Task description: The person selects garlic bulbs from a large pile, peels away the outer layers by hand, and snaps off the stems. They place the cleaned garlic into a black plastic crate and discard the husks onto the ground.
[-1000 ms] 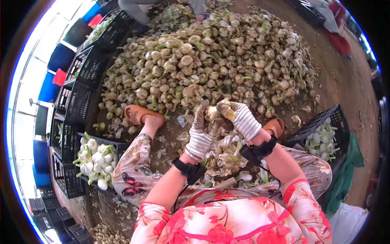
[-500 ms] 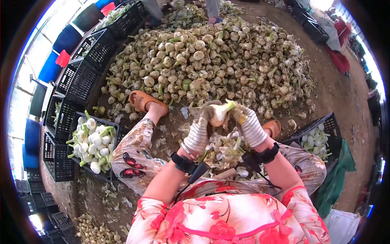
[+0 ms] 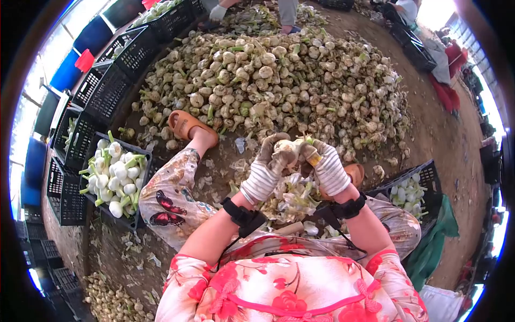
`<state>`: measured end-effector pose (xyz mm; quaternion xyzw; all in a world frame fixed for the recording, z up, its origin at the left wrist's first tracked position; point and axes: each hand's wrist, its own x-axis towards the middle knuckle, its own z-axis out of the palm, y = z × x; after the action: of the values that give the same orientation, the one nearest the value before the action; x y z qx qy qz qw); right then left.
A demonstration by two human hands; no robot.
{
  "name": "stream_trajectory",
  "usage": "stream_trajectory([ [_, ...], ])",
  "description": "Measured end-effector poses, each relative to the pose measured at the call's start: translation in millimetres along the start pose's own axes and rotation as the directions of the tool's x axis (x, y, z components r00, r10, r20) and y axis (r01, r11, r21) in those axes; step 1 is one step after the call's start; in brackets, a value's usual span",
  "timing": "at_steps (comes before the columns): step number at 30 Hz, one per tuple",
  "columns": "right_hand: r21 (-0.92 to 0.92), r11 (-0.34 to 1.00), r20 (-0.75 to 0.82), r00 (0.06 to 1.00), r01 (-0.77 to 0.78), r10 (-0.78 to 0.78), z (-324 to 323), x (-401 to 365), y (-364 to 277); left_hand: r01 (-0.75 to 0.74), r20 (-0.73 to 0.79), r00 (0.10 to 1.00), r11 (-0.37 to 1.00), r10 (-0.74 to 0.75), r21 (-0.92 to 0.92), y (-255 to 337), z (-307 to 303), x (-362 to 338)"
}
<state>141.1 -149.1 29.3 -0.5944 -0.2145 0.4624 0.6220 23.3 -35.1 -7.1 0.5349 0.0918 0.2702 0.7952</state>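
My left hand (image 3: 272, 163), in a striped work glove with dirty fingers, is closed round a pale garlic bulb (image 3: 287, 146) in front of me. The gloved fingers of my right hand (image 3: 325, 165) pinch the bulb's stem end, so both hands are on it. Below them, between my legs, lies a heap of papery peelings (image 3: 294, 199). Beyond my hands spreads a large pile of dirty, unpeeled bulbs (image 3: 268, 80).
A crate of clean white bulbs (image 3: 120, 177) stands at the left, another crate (image 3: 410, 193) at the right beside green cloth (image 3: 440, 236). Black crates (image 3: 107, 88) line the left. At the top, a person's gloved hand (image 3: 218, 13) and legs show.
The bulb has turned in my hands, and my fingers now cover more of it and its stem. The view has shifted slightly. The other person's gloved hand has come lower at the top left.
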Motion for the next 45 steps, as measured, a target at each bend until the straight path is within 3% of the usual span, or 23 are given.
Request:
stream_trajectory([
  [3,0.066,0.997,-0.042,0.999,0.035,-0.032,5,1,7,0.294,0.02,0.955,0.942,-0.295,-0.163,16,-6,5],
  [5,0.116,0.992,-0.124,0.992,0.048,-0.033,7,4,16,0.176,0.058,0.983,0.984,-0.174,-0.031,8,-9,8],
  [8,0.172,0.985,-0.101,0.995,0.018,0.0,7,4,17,-0.004,0.044,0.999,0.998,0.002,0.059,-20,-14,7],
  [11,-0.086,0.984,-0.205,0.964,0.153,-0.168,21,7,16,-0.095,-0.089,0.992,0.995,0.094,-0.008,0,8,4],
  [12,-0.202,0.962,-0.212,0.951,0.183,-0.226,21,10,16,0.118,-0.017,0.992,0.983,-0.121,-0.141,20,2,5],
  [13,-0.337,0.925,-0.197,0.947,0.178,-0.254,15,14,21,0.234,0.113,0.971,0.935,-0.211,-0.267,24,-5,5],
  [14,-0.263,0.888,-0.198,0.88,0.376,-0.431,19,20,31,0.355,0.253,0.928,0.859,-0.275,-0.37,26,-8,7],
  [15,-0.251,0.904,-0.196,0.897,0.345,-0.397,22,18,25,0.334,0.03,0.934,0.838,-0.357,-0.431,30,6,13],
  [16,-0.237,0.921,-0.194,0.914,0.31,-0.357,24,13,19,0.43,0.211,0.902,0.744,-0.376,-0.512,24,-9,15],
  [17,-0.086,0.953,-0.226,0.926,0.292,-0.304,26,10,15,0.542,0.384,0.84,0.638,-0.383,-0.547,19,-24,18],
  [19,0.225,0.944,-0.261,0.949,0.241,-0.18,27,5,12,0.5,0.338,0.864,0.719,-0.374,-0.482,26,-23,18],
  [21,0.081,0.954,-0.231,0.937,0.287,-0.263,30,3,18,0.322,0.004,0.944,0.918,-0.33,-0.232,29,-12,15],
  [22,0.006,0.951,-0.212,0.93,0.308,-0.3,32,1,21,0.072,-0.132,0.988,0.992,-0.085,-0.102,8,-10,14],
  [24,-0.099,0.924,-0.258,0.887,0.369,-0.382,45,-3,25,-0.118,-0.128,0.983,0.988,0.13,0.097,4,-13,13],
  [26,-0.226,0.861,-0.156,0.856,0.455,-0.493,41,-6,15,0.091,-0.081,0.992,0.992,-0.099,-0.093,27,-14,9],
  [28,-0.019,0.966,-0.191,0.947,0.258,-0.257,33,-5,8,0.206,-0.003,0.978,0.956,-0.211,-0.207,35,-20,7],
  [32,-0.213,0.882,-0.365,0.803,0.421,-0.471,-4,43,24,0.274,0.13,0.96,0.925,-0.247,-0.264,36,-21,9],
  [35,-0.429,0.886,-0.372,0.859,0.176,-0.351,-30,62,15,0.363,0.238,0.925,0.869,-0.295,-0.335,44,-17,8],
  [38,-0.029,0.97,0.004,0.97,0.242,-0.242,-4,26,-15,0.346,0.227,0.929,0.901,-0.291,-0.26,32,-31,9],
  [39,-0.027,0.976,0.104,0.971,0.217,-0.213,4,17,-19,0.347,0.214,0.928,0.915,-0.304,-0.205,31,-30,9],
  [40,-0.242,0.923,0.119,0.953,0.299,-0.278,8,13,-20,0.384,0.237,0.908,0.912,-0.346,-0.14,34,-30,9],
  [42,-0.477,0.804,0.123,0.933,0.355,-0.339,8,16,-17,0.413,0.115,0.908,0.907,-0.403,-0.083,39,-19,8],
  [45,-0.136,0.987,0.093,0.993,0.083,-0.071,-4,22,-18,0.363,0.158,0.927,0.919,-0.34,-0.152,32,-24,8],
])
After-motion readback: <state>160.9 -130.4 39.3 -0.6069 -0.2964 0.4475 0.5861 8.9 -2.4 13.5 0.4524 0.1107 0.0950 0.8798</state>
